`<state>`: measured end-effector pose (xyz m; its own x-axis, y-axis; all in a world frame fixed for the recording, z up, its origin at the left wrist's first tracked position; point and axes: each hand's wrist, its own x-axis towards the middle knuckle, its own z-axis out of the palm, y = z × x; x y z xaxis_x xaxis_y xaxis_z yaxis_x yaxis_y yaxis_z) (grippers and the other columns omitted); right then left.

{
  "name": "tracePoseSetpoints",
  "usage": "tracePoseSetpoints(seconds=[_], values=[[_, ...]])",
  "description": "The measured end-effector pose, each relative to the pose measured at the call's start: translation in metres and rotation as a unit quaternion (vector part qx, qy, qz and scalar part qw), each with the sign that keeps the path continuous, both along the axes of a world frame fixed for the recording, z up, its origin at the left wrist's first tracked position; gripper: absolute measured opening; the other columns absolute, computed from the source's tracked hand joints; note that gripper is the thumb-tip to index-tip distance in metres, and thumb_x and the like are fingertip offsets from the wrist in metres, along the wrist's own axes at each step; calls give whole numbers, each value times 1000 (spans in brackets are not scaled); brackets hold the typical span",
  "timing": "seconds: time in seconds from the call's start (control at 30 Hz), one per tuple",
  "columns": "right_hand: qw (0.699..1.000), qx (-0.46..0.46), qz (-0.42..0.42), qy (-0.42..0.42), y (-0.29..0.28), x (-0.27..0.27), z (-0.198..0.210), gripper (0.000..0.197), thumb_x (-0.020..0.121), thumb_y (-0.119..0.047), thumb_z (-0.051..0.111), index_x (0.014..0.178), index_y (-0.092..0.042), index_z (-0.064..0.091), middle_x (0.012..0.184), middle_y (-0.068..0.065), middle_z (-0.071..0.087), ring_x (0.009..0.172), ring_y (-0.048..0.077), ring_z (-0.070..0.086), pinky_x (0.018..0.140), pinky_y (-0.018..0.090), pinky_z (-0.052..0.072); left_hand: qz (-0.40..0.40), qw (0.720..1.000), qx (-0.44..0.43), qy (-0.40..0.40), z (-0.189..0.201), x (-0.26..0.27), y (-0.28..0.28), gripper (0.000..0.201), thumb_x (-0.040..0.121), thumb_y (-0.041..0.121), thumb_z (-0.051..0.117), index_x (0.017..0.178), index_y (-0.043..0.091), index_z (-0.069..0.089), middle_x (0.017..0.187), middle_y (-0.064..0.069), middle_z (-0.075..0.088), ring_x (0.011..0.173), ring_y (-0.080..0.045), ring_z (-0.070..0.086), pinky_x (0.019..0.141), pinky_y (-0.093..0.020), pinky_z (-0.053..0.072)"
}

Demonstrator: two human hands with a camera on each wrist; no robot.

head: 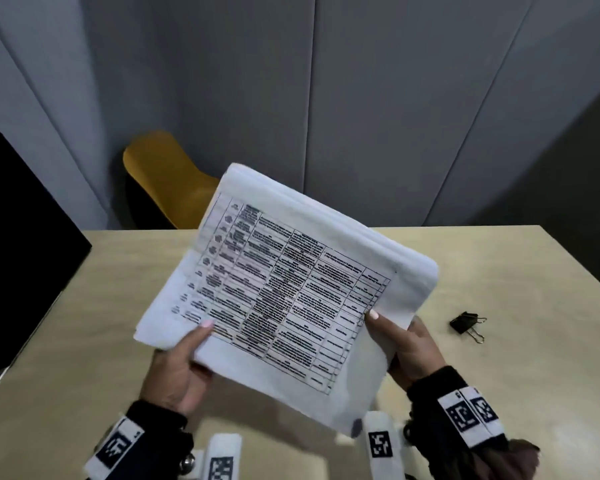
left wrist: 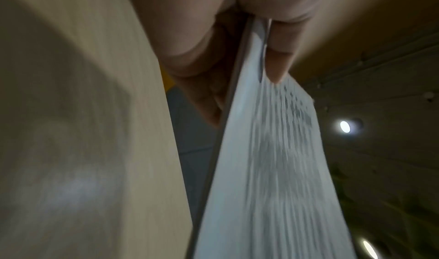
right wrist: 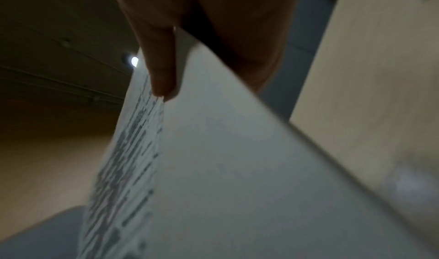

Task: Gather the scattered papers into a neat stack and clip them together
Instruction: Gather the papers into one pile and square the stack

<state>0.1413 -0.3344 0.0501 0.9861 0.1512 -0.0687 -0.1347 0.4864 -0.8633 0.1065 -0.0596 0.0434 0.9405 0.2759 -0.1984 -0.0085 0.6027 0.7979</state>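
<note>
Now we start at nine o'clock in the head view, where a black box (head: 21,244) sits on the pale worktop (head: 499,271), and a yellow chair (head: 163,178) stands beyond the far edge at about eleven o'clock. Our left hand (head: 177,368) grips the lower left edge of the stack of papers (head: 284,289), thumb (head: 201,332) on the printed table of the top sheet and fingers underneath; the left wrist view shows the sheets pinched between thumb and fingers. We hold the stack raised off the worktop, tilted, its far edge toward twelve o'clock, the edges of the sheets not quite flush. Our right hand (head: 409,348) holds the right edge the same way, thumb on top near the table's margin, fingers curled behind. Both wrists wear bands with black-and-white markers. At three o'clock, well apart from the stack, a black binder clip (head: 466,325) lies on the worktop.
</note>
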Motion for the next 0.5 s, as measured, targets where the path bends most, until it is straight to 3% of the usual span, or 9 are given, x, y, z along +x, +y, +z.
tracePoseSetpoints(seconds=[0.1, 0.13, 0.17, 0.23, 0.3, 0.33, 0.4, 0.47, 0.5], values=[[999, -35, -17, -28, -15, 3, 5, 10, 65, -16, 75, 75, -14, 77, 77, 5, 75, 68, 19, 70, 61, 28, 57, -79, 995, 49, -34, 0, -3, 41, 88, 43, 32, 87, 121, 3, 56, 105, -10, 72, 90, -23, 70, 76, -37, 58], [998, -53, -5, -45, -20, 3, 3, 24, 57, -28, 82, 76, -14, 77, 78, 4, 75, 68, 18, 70, 62, 27, 57, -117, 987, 102, -28, 5, -5, 47, 95, 35, 40, 89, 118, 6, 58, 104, -9, 73, 89, -22, 70, 73, -34, 59], [996, -81, 4, -48, -19, 2, 4, 31, 51, -32, 85, 76, -15, 77, 77, 3, 76, 68, 17, 70, 62, 26, 57, -157, 974, 163, -31, 9, -7, 47, 93, 32, 44, 90, 113, 9, 61, 101, -6, 74, 86, -19, 71, 69, -30, 59], [993, -100, -13, -54, -12, 2, 2, 7, 67, -13, 76, 72, -17, 77, 73, 1, 75, 66, 14, 69, 61, 24, 56, -169, 942, 290, -10, 14, -9, 36, 65, 46, 39, 89, 101, 15, 64, 89, 5, 76, 80, -9, 71, 69, -26, 58], [987, -142, -37, -67, -1, 3, -2, 32, 78, 10, 59, 68, -15, 76, 70, -1, 74, 66, 12, 68, 62, 23, 56, -104, 923, 370, 14, 9, -8, 25, 24, 71, 27, 78, 87, 15, 64, 76, 12, 74, 70, -5, 70, 67, -21, 53], [983, -158, -52, -78, 2, 5, -5, 36, 79, 13, 57, 67, -15, 76, 69, -3, 74, 66, 10, 67, 64, 22, 56, -81, 920, 384, 18, 5, -8, 21, 25, 77, 32, 73, 81, 11, 62, 71, 9, 71, 67, -13, 68, 67, -24, 51], [976, -184, -78, -91, 8, 3, -2, 39, 80, 13, 57, 65, -17, 76, 67, -7, 73, 65, 6, 66, 64, 20, 55, -61, 912, 405, 23, -1, -8, 16, 47, 73, 48, 71, 69, 4, 56, 61, -5, 55, 54, -27, 54, 59, -32, 48], [973, -192, -89, -91, 9, 3, -3, 35, 79, 13, 59, 66, -16, 75, 66, -10, 73, 64, 3, 66, 62, 18, 54, -43, 910, 412, 4, 5, -10, 8, 26, 75, 31, 67, 56, 19, 55, 47, 5, 53, 43, -15, 52, 50, -25, 44], [972, -195, -95, -95, 8, 3, -4, 31, 78, 12, 61, 72, -16, 73, 68, -11, 73, 65, 2, 66, 62, 17, 54, -49, 914, 403, -13, 6, -9, 6, 18, 79, 17, 65, 62, 23, 61, 51, 9, 63, 49, -4, 61, 52, -19, 48]])
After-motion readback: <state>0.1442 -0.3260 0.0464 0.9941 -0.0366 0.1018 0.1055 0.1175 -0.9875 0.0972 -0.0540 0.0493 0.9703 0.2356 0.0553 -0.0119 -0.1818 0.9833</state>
